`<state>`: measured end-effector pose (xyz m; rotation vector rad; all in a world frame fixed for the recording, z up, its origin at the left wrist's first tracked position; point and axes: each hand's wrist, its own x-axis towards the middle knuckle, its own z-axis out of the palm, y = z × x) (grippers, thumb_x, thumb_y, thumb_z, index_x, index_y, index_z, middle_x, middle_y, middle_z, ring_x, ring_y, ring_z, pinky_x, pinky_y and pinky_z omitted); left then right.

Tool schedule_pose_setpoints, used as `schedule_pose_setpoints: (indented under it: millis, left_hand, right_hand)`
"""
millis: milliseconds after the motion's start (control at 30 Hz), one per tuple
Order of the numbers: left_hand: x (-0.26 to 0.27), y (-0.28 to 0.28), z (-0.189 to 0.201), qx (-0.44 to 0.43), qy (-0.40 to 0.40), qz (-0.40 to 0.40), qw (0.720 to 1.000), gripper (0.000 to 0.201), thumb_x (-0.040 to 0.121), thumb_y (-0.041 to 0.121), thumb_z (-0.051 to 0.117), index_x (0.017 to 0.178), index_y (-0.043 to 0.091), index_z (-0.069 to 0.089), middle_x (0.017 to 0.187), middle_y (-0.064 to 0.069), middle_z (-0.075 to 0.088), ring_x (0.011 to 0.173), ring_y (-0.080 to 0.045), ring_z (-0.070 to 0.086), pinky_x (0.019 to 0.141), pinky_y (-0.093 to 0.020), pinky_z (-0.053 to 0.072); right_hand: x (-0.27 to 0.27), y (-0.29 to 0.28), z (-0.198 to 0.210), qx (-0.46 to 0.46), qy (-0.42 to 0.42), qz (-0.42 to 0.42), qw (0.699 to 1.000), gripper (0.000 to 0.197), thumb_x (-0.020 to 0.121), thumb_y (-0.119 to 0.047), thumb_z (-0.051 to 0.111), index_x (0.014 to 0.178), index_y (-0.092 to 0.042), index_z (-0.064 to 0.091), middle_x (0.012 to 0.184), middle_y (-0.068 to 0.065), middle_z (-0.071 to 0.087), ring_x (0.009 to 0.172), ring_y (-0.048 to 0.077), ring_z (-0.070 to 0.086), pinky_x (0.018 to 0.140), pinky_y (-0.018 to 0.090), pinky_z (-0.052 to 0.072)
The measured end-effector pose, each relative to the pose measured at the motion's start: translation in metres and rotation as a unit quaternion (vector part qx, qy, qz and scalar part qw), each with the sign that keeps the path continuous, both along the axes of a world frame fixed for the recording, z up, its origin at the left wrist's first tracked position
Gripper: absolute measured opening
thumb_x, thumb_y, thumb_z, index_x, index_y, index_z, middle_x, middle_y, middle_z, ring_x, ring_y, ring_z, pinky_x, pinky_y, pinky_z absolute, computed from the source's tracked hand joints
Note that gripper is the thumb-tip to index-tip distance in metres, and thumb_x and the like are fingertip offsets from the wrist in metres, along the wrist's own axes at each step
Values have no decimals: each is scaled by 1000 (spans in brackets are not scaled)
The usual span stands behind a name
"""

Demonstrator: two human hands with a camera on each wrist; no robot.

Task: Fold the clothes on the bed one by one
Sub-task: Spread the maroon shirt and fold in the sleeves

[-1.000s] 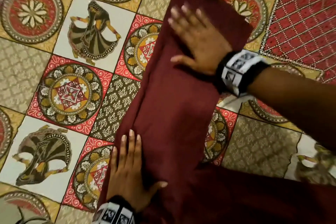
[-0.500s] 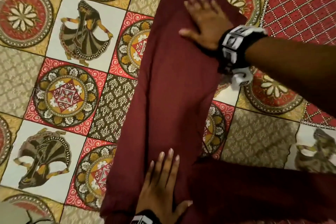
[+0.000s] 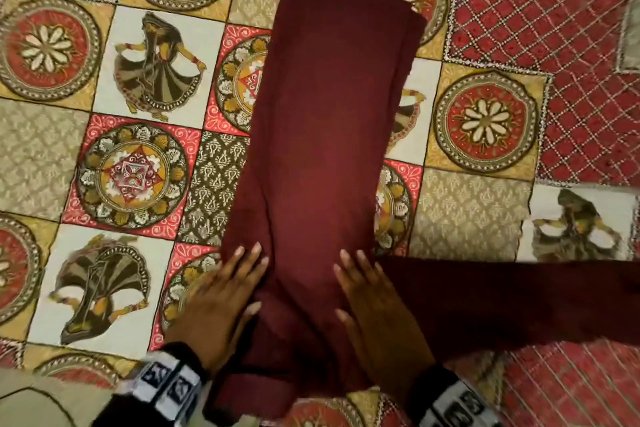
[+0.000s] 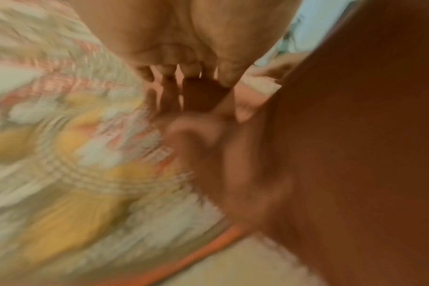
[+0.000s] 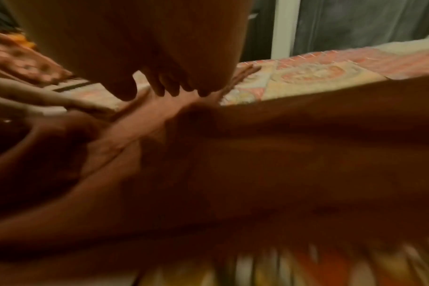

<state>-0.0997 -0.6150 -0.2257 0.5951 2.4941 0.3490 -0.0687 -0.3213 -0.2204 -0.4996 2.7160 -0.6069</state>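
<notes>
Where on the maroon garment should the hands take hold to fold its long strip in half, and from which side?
Probably the near end of the maroon garment, at its two bottom corners, coming from the person's side. The strip runs lengthwise away from the person, and the left hand and right hand already lie flat beside those edges. The part trailing off to the right may need tucking first.

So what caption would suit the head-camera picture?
Both hands, left and right, lie flat on a maroon garment spread lengthwise over a patterned bedsheet.
</notes>
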Motion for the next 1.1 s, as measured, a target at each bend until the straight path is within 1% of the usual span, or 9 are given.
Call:
schedule_pose_setpoints:
  millis: [100,167,400,533,633,733,900,1000,1100]
  left_hand:
    - [-5,-21,-22,-52,22,-58,997,73,101,60,16,158,15,16,166,-2,12,149,-21,24,120,-37,14]
    - [-4,-30,-29,-69,56,-72,993,80,98,65,18,157,12,20,166,-3,14,150,-22,24,120,-43,18]
    - [8,-55,-19,-115,55,19,992,94,84,71,28,160,19,11,167,1,8,153,-19,8,120,-49,10]
    - [-3,-23,32,-67,57,56,995,90,73,53,38,144,-3,42,153,-29,34,141,-50,30,110,-64,31]
    - [23,62,63,78,87,28,993,65,77,33,42,136,8,55,155,-19,37,143,-42,32,114,-51,32]
    - [52,145,46,166,45,-9,985,55,87,26,39,136,8,55,155,-13,39,144,-34,33,114,-48,35]
    - [68,184,-28,121,35,35,991,63,95,39,37,148,4,41,160,-15,29,146,-34,26,113,-53,35]
    - [71,172,-45,112,48,18,992,78,91,49,43,154,5,28,163,-13,20,149,-28,18,119,-37,19]
    - [69,172,-29,118,63,17,991,73,87,50,52,145,7,44,158,-14,33,145,-33,30,118,-39,26]
  right_hand:
    - [40,-9,-26,28,-22,-105,994,65,104,-43,39,159,-9,27,169,3,13,156,23,11,122,47,20]
    - [49,-13,-39,48,1,-115,992,70,104,-51,37,160,-11,23,169,4,13,156,23,11,124,48,19]
    - [76,7,-38,104,-3,-243,964,89,99,-67,38,161,-7,15,169,8,11,157,23,7,126,47,15]
    - [98,33,-12,101,-11,-323,941,87,101,-65,38,161,-7,13,170,8,8,157,23,4,125,49,15]
    - [99,41,-2,107,-2,-267,958,79,104,-60,32,161,-9,13,170,6,6,157,22,1,126,46,12]
    - [98,58,-16,105,-2,-178,978,72,106,-52,33,162,-10,13,170,6,5,157,22,3,124,48,20]
    - [89,125,-48,101,5,-134,986,78,103,-54,40,160,-7,18,169,8,11,156,22,8,124,46,21]
    - [86,165,-45,83,30,-166,982,79,102,-54,39,159,-4,19,168,11,13,156,25,11,127,43,11]
    - [98,207,-26,63,102,-180,976,63,97,-37,54,151,-6,43,160,14,36,146,31,37,118,45,30]
